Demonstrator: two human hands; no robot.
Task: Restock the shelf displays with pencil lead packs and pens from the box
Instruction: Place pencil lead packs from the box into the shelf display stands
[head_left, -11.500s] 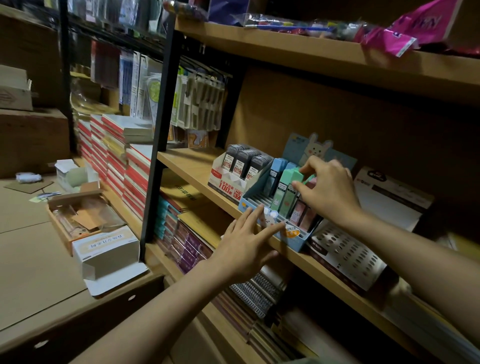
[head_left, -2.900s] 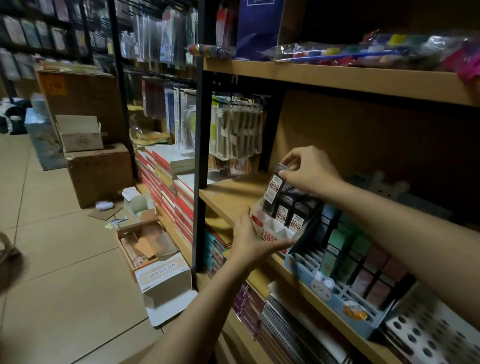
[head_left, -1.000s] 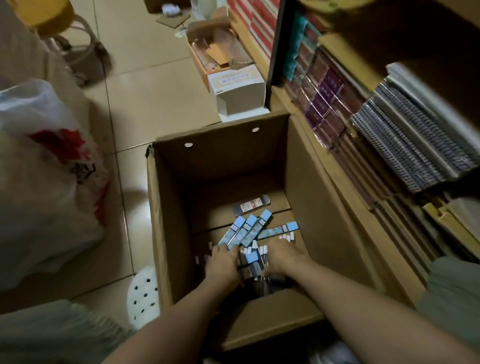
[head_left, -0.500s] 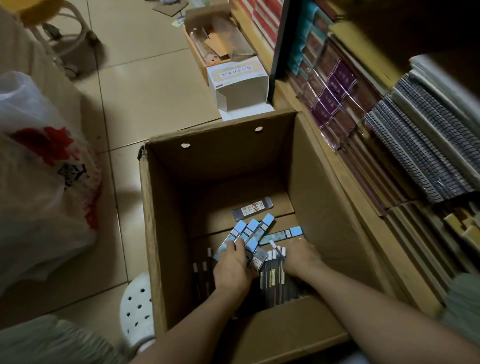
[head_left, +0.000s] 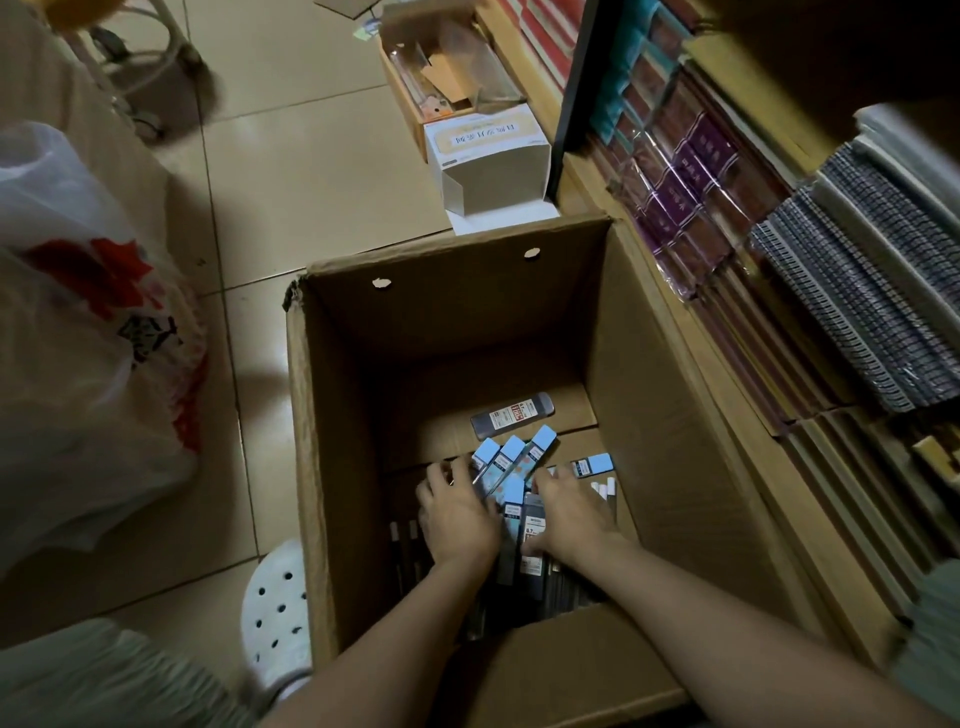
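Since half a second ago both hands have edged toward 12 o'clock over the heap; the left hand (head_left: 457, 522) lies palm-down, fingers spread on the blue lead packs (head_left: 511, 460); the right hand (head_left: 569, 514) curls over dark packs, but its grip cannot be told; inside the cardboard box (head_left: 322, 467) a grey lead pack (head_left: 511, 415) lies apart at 12 o'clock, and white-capped pens (head_left: 605, 488) at 3 o'clock.

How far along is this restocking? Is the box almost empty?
Not finished. The cardboard box holds only a bottom layer, so much seems gone. Both hands, left hand and right hand, are down among the blue lead packs. A dark lead pack and pens still wait; nothing is lifted yet.
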